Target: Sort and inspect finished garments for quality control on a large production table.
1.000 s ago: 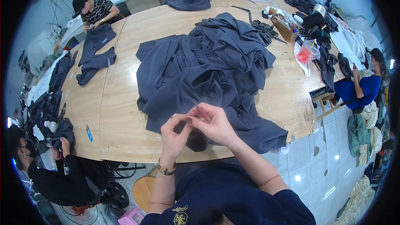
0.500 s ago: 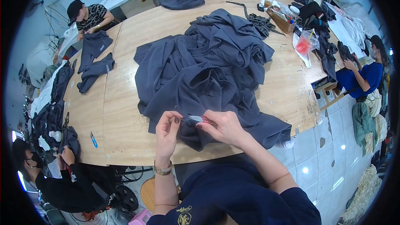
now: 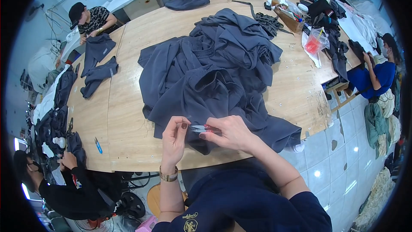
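Observation:
My right hand (image 3: 229,132) grips small thread snips (image 3: 198,129) with red handles, and their two pale blades are parted, pointing left. Just beyond the blade tips, my left hand (image 3: 175,135) holds thumb and index finger pinched together. What sits in that pinch is too small to make out. Both hands are over the near edge of a heap of dark grey garments (image 3: 210,73) with gathered waistbands, some of it overhanging the table's front edge.
On the wooden table (image 3: 124,124) lie blue snips (image 3: 98,145) at left, grey garment pieces (image 3: 99,75) farther back, a box of supplies (image 3: 289,19) and a bag with red drink (image 3: 315,43) at right. Several co-workers handle dark cloth around the table.
The snips' blades have spread apart from a nearly closed position. Both my hands have shifted very slightly downward. The co-worker at right has raised a hand with the dark cloth.

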